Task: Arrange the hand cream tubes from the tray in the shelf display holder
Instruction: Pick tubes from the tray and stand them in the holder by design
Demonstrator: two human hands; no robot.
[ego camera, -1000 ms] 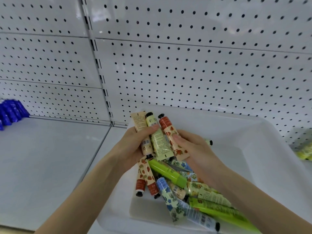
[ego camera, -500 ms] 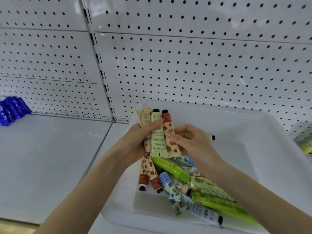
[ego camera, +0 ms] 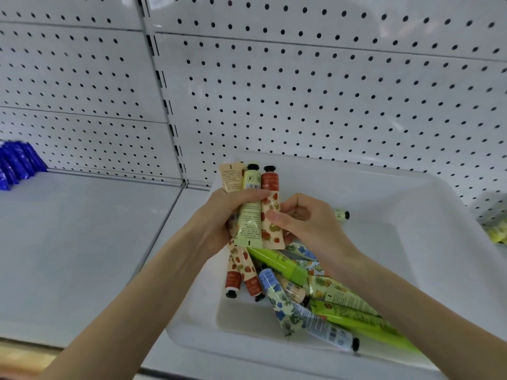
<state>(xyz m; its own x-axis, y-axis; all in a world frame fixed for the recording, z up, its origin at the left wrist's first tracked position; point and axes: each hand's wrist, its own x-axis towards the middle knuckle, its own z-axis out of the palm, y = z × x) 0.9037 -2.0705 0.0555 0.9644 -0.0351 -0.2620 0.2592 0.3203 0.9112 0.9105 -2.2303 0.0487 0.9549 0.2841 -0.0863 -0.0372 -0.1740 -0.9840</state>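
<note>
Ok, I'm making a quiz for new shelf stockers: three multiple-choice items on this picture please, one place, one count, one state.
1. Where are the blue packs? A far left on the shelf; B in the tray; C hung on the pegboard.
2. How many tube ends stand above the left hand? A one; B three; C six.
3. The right hand is: A flat on the shelf; B hanging empty; C holding the strawberry tube.
Answers: A, they lie at the shelf's left edge; B, peach, yellow and strawberry ends; C, its thumb presses that tube, fingers curled.
</note>
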